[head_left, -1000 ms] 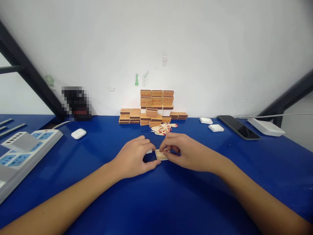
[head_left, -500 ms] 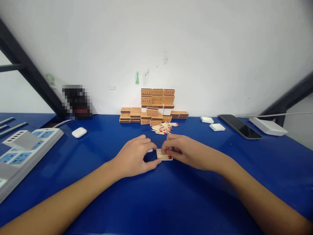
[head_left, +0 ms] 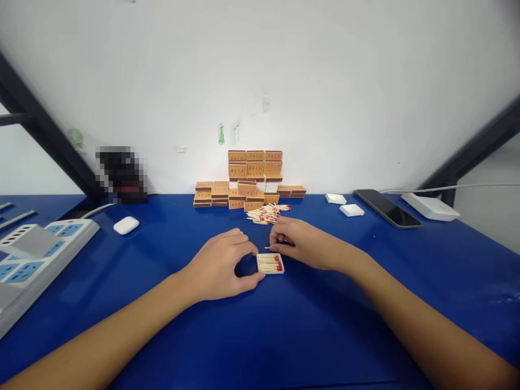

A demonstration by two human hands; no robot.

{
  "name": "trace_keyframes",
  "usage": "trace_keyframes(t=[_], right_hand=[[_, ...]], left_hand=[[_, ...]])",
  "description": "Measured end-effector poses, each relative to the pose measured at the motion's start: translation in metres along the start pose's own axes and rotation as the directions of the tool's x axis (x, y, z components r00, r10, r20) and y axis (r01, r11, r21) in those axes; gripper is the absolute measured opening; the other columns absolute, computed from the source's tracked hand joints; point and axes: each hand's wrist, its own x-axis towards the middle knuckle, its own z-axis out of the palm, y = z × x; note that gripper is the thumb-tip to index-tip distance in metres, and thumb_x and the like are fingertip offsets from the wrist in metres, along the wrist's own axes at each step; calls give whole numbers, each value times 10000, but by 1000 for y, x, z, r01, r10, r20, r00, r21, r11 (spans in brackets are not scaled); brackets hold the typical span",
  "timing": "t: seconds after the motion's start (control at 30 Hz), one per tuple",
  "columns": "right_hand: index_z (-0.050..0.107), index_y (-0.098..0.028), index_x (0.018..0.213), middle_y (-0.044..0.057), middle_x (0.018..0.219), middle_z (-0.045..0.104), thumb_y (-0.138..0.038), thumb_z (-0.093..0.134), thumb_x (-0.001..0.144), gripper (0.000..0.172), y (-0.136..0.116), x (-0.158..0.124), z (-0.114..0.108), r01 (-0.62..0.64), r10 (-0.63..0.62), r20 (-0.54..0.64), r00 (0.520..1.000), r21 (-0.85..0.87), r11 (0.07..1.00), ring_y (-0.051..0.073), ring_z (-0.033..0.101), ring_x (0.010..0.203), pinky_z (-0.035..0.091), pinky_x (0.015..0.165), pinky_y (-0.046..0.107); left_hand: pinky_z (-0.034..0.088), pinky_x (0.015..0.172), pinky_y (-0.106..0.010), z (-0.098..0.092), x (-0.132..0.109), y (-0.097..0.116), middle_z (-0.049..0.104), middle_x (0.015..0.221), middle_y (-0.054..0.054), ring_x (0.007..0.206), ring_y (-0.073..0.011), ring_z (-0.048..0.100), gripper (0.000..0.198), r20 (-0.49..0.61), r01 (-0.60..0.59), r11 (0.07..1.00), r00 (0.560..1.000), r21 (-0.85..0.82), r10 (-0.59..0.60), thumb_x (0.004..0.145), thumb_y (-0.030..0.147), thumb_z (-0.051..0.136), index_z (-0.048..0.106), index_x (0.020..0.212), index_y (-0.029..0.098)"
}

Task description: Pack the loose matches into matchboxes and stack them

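Matchbox tray [head_left: 271, 272], white and shallow, lies flat on the blue tabletop [head_left: 244, 336], about midway across and well out from the back edge. Matches [head_left: 269, 264] lie side by side in it, red heads toward its right end. I can see the left hand [head_left: 221, 265] clamped on the tray's left end, forefinger at the far corner and thumb at the near one, palm arched over the surface. The right hand [head_left: 306, 244] is just beyond the tray, off its far right corner, thumb and forefinger pinched on a single match [head_left: 267, 247] whose pale end pokes out to the left. The two hands are apart, with the tray between them.

Behind, toward the back edge, a loose heap of matches [head_left: 262, 215] sits right in front of the stacked matchboxes [head_left: 255, 168], which stand tallest at the middle along the wall and run lower to either side. Toward the back right corner I see two small white pieces [head_left: 351, 210], a dark phone [head_left: 388, 208] and a flat white box [head_left: 430, 207]. Over by the left edge are a rounded white case [head_left: 126, 225] and a long power strip [head_left: 52, 271] with blue sockets.
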Motion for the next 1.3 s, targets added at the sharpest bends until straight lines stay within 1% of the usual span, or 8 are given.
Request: trace_keyframes(t=[0.2, 0.33, 0.5, 0.6, 0.73, 0.9, 1.13, 1.3], right_hand=[[650, -198, 877, 44, 873, 657, -292, 605, 974, 143, 3, -4, -9, -114, 106, -110, 988, -65, 991, 191, 578, 811, 421, 723, 318], [648, -199, 876, 58, 911, 669, -262, 607, 960, 113, 5, -4, -8, -116, 108, -69, 992, -127, 985, 205, 592, 846, 424, 727, 325], [655, -196, 953, 63, 930, 670, -323, 681, 931, 131, 8, -4, -7, -153, 136, -101, 985, -187, 970, 214, 599, 869, 443, 769, 335], [664, -193, 918, 70, 930, 674, -297, 625, 966, 121, 10, -3, -7, -173, 166, -51, 985, -194, 966, 218, 605, 876, 442, 757, 329], [652, -192, 890, 72, 943, 674, -224, 545, 989, 149, 8, -3, -6, -131, 130, -20, 991, -187, 974, 213, 607, 885, 437, 759, 316], [659, -195, 923, 75, 977, 668, -292, 592, 976, 129, 7, -5, -6, -125, 130, 17, 991, -155, 980, 221, 597, 901, 436, 761, 318], [644, -180, 947, 94, 1042, 649, -299, 495, 1029, 207, 7, -7, -7, -148, 156, 90, 984, -93, 985, 220, 588, 909, 447, 823, 351], [617, -205, 944, 55, 994, 640, -354, 504, 1049, 214, -8, -11, -14, -105, 105, 31, 994, 19, 994, 202, 563, 900, 432, 790, 327]], left_hand=[[445, 712, -349, -1, 0, 0, 634, 790, -19, 802, -215, 565, 220, -19, -10, 1000, 1000, -12, 10, 894, 394, 726, 710, 1002, 202], [448, 734, -358, 0, 1, -2, 648, 811, -23, 824, -221, 575, 243, -14, -1, 1000, 1000, 0, 1, 903, 408, 719, 708, 1028, 200], [449, 734, -359, 2, -1, -2, 655, 811, -26, 831, -225, 580, 258, -20, -4, 1000, 1000, 11, 4, 911, 421, 714, 709, 1033, 193], [450, 735, -357, 2, 0, -1, 657, 803, -25, 829, -224, 582, 257, -21, -2, 1000, 1000, 14, 2, 915, 419, 711, 709, 1037, 192], [459, 758, -365, 2, 1, -2, 656, 801, -22, 828, -225, 586, 266, -15, 4, 1000, 1000, 17, -4, 913, 419, 717, 711, 1046, 189], [466, 756, -371, 3, -1, -3, 652, 796, -23, 823, -227, 585, 274, -27, 11, 1000, 1000, 25, -10, 901, 414, 729, 714, 1047, 183], [468, 759, -370, 3, -1, -5, 652, 793, -19, 816, -221, 584, 281, -36, 4, 1000, 999, 22, -4, 906, 417, 724, 715, 1064, 184], [440, 704, -352, 2, 1, -3, 650, 816, -24, 818, -221, 570, 252, -26, 17, 999, 1000, 28, -16, 908, 415, 721, 710, 1029, 194]])
